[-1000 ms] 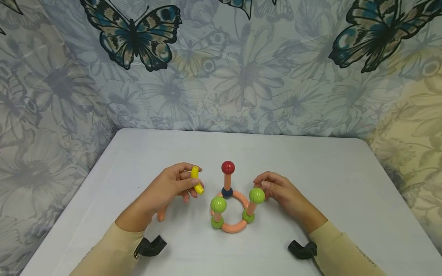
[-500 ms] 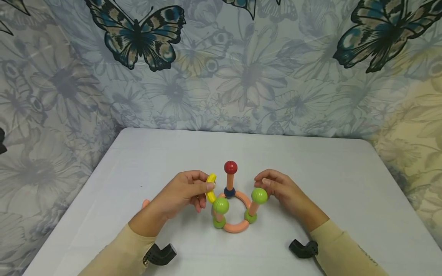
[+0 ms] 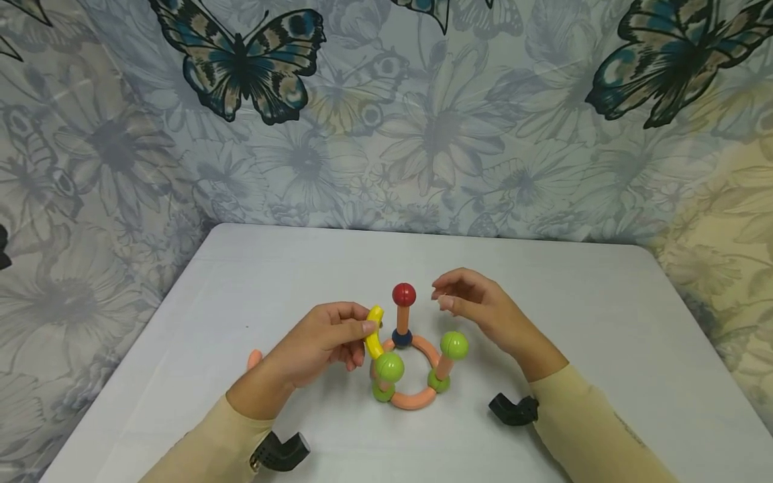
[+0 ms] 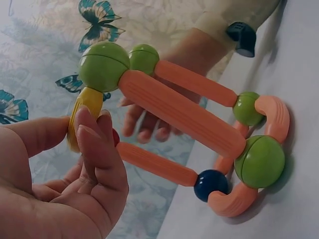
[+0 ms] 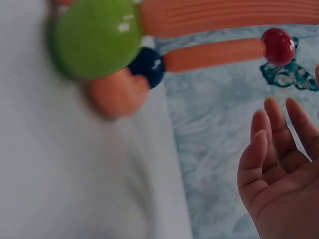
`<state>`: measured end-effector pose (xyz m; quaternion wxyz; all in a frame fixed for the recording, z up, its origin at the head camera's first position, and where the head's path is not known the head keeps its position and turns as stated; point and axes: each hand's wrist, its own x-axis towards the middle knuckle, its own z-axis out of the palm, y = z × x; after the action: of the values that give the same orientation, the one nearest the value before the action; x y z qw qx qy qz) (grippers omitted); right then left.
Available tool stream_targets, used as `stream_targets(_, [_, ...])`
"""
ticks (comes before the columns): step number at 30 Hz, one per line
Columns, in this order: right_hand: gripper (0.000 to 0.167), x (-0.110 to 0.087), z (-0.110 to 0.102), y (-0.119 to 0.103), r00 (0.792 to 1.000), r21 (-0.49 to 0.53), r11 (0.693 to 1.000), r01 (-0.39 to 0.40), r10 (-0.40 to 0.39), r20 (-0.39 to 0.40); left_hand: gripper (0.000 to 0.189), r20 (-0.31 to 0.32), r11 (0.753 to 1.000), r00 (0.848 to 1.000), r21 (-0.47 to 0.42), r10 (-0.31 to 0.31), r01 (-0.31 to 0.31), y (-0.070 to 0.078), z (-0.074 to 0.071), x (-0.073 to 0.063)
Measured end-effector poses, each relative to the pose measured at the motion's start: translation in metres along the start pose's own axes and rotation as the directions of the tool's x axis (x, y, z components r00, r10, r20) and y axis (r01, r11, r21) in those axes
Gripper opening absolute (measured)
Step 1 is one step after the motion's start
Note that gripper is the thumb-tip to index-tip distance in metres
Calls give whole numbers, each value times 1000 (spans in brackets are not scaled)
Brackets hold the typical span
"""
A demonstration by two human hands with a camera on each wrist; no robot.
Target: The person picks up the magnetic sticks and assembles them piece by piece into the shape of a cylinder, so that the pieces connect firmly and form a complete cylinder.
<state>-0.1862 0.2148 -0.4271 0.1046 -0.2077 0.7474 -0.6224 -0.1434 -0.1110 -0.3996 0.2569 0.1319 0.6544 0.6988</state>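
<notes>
My left hand (image 3: pixel 326 342) pinches a curved yellow rod (image 4: pixel 84 107) between thumb and fingers. In the left wrist view the rod's end meets the green ball (image 4: pixel 103 66) topping one upright orange rod (image 4: pixel 182 114). That upright belongs to a toy frame: curved orange rods (image 3: pixel 413 400) form a ring on the table, joined by two green balls and a dark blue ball (image 3: pixel 401 337). Another upright carries a green ball (image 3: pixel 454 345), and a third a red ball (image 3: pixel 404 294). My right hand (image 3: pixel 477 305), fingers loosely bent, holds nothing beside the red ball.
The frame stands on a white table (image 3: pixel 519 268) with a patterned butterfly cloth (image 3: pixel 435 134) behind it. An orange piece (image 3: pixel 254 359) shows partly behind my left forearm. A black wrist device (image 3: pixel 280 451) sits at each sleeve.
My left hand has carried the yellow rod right to the near left green ball, which has shifted slightly. My right hand has moved from the right green ball back towards the red ball.
</notes>
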Motion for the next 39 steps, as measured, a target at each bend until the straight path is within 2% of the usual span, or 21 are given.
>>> stream_targets(4, [33,18,10,-12,997,12,998,54,-55,52,27,-21,1000,1000,0,-2,2,0,0,1])
stream_targets(8, [30,27,18,-15,986,25,993,118,-120,113,29,-31,1000,999,-6,-8,8,-2,0,4])
stream_targets(14, [24,28,23,-14,973,32,985,171,-174,151,30,-42,1000,999,-5,-7,6,-2,1,5])
stream_targets(19, [22,27,26,-16,971,14,981,192,-192,144,32,-52,1000,999,6,8,-7,-2,3,6])
stream_targets(29, [24,25,28,-17,968,60,980,187,-195,157,37,-45,1000,999,5,8,-8,-2,5,9])
stream_targets(32, [26,23,28,-16,975,65,985,160,-168,143,35,-49,1000,999,6,5,-5,-1,3,8])
stream_targets(35, [29,21,25,-13,986,50,992,116,-122,117,35,-76,999,997,43,-6,9,0,-3,7])
stream_targets(39, [33,15,19,-6,995,20,998,57,-58,78,39,-145,993,989,111,-23,40,2,-22,1])
